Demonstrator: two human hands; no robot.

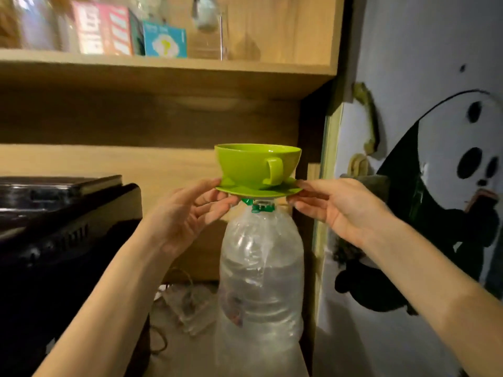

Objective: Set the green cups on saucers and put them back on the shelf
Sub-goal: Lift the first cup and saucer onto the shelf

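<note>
1 lime-green cup is sitting upright on a matching green saucer at the centre of the frame, its wide mouth opening upward and its loop handle facing the camera, slightly right of middle. The saucer is lying level beneath it, thin and glossy, its rim showing on both sides of the cup's base. The wooden shelf is running across the upper left of the frame, well above the cup.

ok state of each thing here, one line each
green cup: upright, seated on the saucer
saucer: level, pinched at both edges
left hand: gripping the saucer's left rim
right hand: gripping the saucer's right rim
water bottle: upright, green-capped, partly full
shelf: holds boxes
</note>
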